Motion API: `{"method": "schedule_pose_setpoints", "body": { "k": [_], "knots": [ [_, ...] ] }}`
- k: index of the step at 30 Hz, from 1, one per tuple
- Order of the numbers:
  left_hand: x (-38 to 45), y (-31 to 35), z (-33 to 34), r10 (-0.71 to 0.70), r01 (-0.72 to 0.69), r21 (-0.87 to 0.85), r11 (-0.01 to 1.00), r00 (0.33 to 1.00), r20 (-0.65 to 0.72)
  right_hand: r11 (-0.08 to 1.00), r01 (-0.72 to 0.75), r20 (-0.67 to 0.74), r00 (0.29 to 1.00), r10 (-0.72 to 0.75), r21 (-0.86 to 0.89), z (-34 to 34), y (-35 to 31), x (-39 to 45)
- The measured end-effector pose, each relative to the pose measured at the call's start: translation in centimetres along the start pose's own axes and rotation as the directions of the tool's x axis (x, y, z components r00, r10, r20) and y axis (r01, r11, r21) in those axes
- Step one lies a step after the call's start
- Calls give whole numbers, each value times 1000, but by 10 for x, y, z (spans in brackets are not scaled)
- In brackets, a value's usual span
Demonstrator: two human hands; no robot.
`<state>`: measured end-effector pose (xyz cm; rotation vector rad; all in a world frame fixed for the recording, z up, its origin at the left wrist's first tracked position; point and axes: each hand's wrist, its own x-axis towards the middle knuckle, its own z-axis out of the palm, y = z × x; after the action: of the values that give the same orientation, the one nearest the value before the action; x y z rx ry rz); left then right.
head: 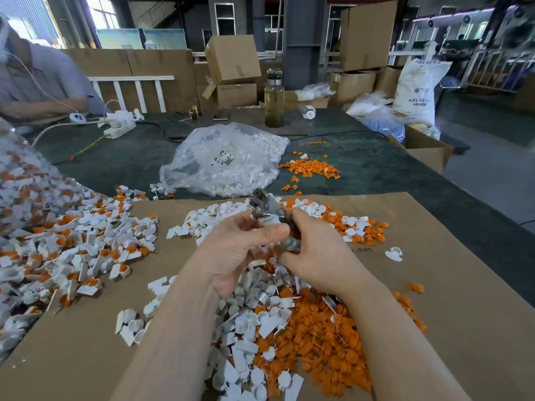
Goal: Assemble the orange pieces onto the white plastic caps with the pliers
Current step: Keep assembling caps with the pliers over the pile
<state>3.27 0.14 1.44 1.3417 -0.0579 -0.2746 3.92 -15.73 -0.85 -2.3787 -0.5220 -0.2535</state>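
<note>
Left hand (243,247) pinches small white plastic cap (269,222); right hand (315,256) grips grey metal pliers (265,204) (cap light, stiff, probably slippery; hold by rim).

Both hands (278,250) around pliers (265,208)

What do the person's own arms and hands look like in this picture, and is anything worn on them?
Both forearms are bare up to the bottom edge of the picture: no sleeve shows. The left hand and the right hand wear no gloves. No watch, bracelet or ring can be seen on either wrist or on the fingers that show. No cables or markings appear on the arms.
</note>
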Motion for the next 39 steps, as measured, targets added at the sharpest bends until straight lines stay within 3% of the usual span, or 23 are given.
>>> {"method": "schedule_pose_setpoints", "body": {
  "k": [5, 12, 17, 21, 26, 29, 34, 36, 39],
  "knots": [
    [1, 2, -1, 98, -101, -48, 994, 993, -61, 999, -3, 36, 999, 1, 46, -7, -5, 1],
    [6, 3, 0, 92, -127, -122, 984, 962, -258, 990, -124, 139, 984, 114, 65, -1, -1, 3],
    [4, 3, 2, 99, -81, 84, 993, 965, -242, 984, -136, -183, 977, 113, -118, 2, 5, 1],
    [5, 3, -13, 54, 5, 263, 965, 975, -215, 944, -331, -341, 886, 315, 12, -6, 17, 3],
    [11, -7, -32, 125, 92, 555, 827, 932, -340, 829, -559, -273, 798, 537, -5, -18, 35, 0],
    [14, -13, -39, 143, 181, 743, 644, 926, -350, 758, -642, -208, 761, 614, -111, -15, 40, 0],
    [18, -19, -38, 70, 317, 875, 366, 928, -365, 664, -718, -272, 695, 666, -209, -10, 42, -1],
    [19, -20, -35, 45, 314, 888, 335, 937, -348, 639, -729, -281, 685, 672, -246, -8, 46, -2],
    [19, -22, -33, 16, 258, 886, 384, 958, -286, 653, -707, -238, 707, 666, -273, -4, 51, 0]
  ]
}}
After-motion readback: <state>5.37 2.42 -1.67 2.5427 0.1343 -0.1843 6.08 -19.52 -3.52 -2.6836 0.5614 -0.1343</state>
